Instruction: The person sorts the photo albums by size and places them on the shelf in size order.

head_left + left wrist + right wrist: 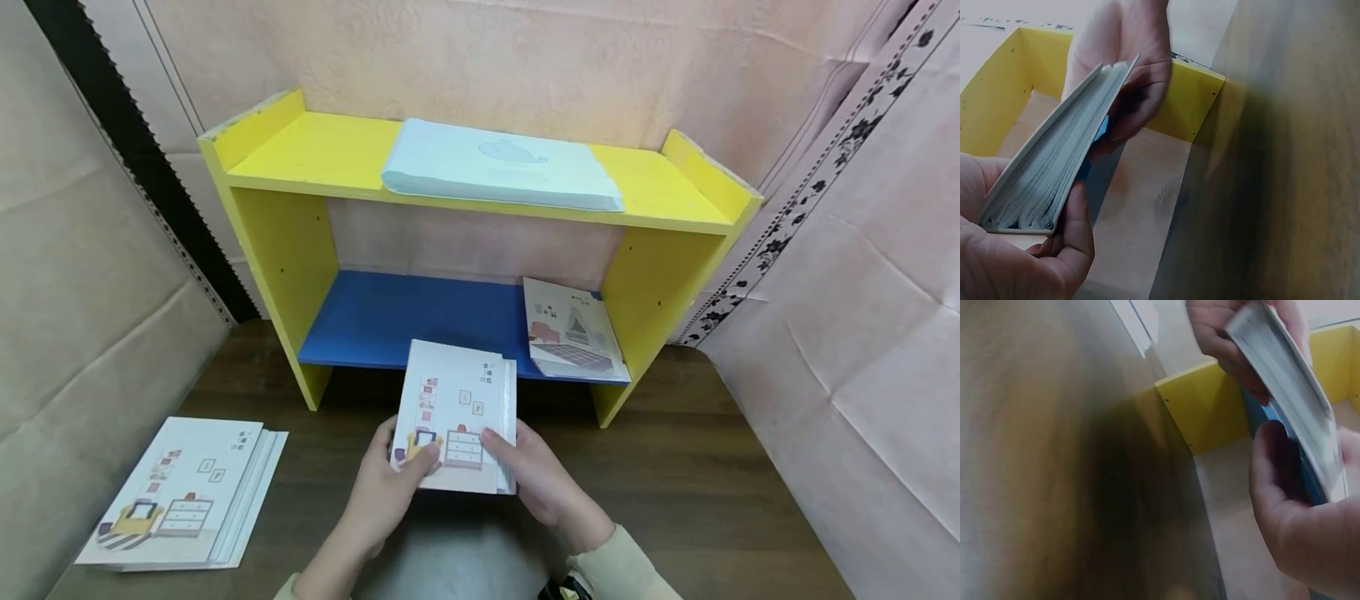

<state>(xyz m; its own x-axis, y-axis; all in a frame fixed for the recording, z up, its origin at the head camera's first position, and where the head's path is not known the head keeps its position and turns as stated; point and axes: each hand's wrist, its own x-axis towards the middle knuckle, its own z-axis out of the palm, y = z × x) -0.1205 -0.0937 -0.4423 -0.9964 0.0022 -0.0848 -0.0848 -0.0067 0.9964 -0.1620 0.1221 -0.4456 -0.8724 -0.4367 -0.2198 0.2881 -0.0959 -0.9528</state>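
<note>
A small stack of white booklets (457, 412) with a furniture drawing on the cover is held just above the wooden table (675, 475), in front of the shelf's blue lower board (405, 317). My left hand (397, 483) grips its near left corner, thumb on the cover. My right hand (536, 479) grips the near right edge, thumb on top as well. In the left wrist view the stack (1054, 169) shows edge-on between the left hand (1022, 262) and the right hand (1129, 62). The right wrist view shows the stack (1291, 381) above the right hand (1297, 519).
A yellow shelf (285, 250) stands against the wall. A pale blue packet (495, 167) lies on its top board, and one booklet (573, 329) on the blue board at the right. Another stack of booklets (180, 492) lies on the table at the near left.
</note>
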